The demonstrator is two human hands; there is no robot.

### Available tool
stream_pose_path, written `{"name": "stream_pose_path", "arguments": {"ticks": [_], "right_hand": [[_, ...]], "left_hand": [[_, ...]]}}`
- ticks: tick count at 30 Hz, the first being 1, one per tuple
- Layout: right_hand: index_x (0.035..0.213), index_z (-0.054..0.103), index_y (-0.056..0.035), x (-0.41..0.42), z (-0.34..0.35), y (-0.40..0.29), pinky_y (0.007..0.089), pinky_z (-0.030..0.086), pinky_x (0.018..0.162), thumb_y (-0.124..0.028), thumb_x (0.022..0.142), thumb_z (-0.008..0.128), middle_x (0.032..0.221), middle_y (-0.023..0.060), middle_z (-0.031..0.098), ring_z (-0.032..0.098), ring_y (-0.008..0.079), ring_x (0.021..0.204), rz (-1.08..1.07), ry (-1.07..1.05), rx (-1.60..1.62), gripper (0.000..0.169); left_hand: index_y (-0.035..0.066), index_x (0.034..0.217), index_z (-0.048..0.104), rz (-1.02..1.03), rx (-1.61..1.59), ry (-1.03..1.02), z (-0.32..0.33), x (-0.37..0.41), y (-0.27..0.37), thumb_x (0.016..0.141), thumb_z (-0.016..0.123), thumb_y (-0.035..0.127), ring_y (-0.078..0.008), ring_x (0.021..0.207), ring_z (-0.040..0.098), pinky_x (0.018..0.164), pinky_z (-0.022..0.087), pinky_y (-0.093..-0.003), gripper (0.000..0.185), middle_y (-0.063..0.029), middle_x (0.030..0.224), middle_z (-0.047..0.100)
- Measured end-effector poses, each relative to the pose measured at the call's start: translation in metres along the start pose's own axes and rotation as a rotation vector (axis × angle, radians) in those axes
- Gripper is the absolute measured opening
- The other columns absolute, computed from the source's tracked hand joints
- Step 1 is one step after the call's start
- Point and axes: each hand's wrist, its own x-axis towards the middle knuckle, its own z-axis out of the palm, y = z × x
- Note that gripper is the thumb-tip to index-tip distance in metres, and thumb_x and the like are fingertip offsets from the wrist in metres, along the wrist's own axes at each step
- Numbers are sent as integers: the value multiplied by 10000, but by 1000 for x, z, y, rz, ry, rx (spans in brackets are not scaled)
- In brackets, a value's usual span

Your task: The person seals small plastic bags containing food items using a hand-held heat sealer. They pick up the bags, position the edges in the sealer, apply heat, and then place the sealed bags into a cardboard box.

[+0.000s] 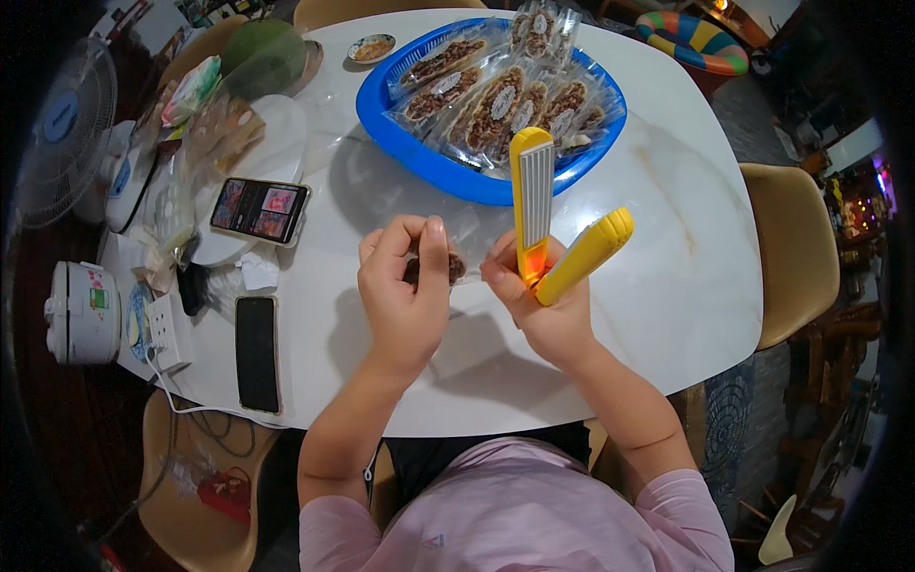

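Observation:
My left hand (404, 300) grips a dark brown filled snack (457, 267) inside a clear plastic bag (472, 250); the fingers hide most of it. In my right hand (554, 322) is a small yellow hair crimper (534, 193) with ridged pale plates. Its two arms are spread apart, and an orange light glows near the hinge. The thumb and a finger of that hand are at the bag's right edge; whether they pinch it I cannot tell. Beyond both hands stands a blue plastic basket (436, 169) piled with clear-wrapped snacks (500, 104) bearing white labels.
On the white table (686, 286), to the left, lie a lit phone (259, 209), a dark-screened phone (257, 355), plastic bags (207, 136) and a power strip (169, 332). A small dish (372, 48) sits left of the basket. A rice cooker (82, 312) and a fan (64, 132) stand far left.

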Motion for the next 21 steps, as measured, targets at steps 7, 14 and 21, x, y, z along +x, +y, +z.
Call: {"name": "stream_pose_path", "arguments": {"ticks": [7,14,21], "right_hand": [[875,527,-34,-1,0,-10,193,351,451,-177,868,634,724,12,523,437,45,509,286,9,82,179],[1106,498,-20,8,-4,-17,169,346,412,-446,954,438,716,9,480,426,32,499,479,-125,177,456],[1009,548,-14,0,2,-9,188,413,483,-347,935,539,688,-9,508,501,49,542,417,-95,55,340]], "left_hand": [[91,714,531,470,410,213,-6,11,-10,876,573,103,-148,481,417,758,305,-335,168,23,520,494],[95,715,534,509,494,282,-19,19,-9,871,578,100,-148,467,430,744,303,-337,162,24,514,525],[103,714,532,539,568,238,-18,20,-5,845,598,84,-141,465,419,717,288,-335,148,43,520,535]]}}
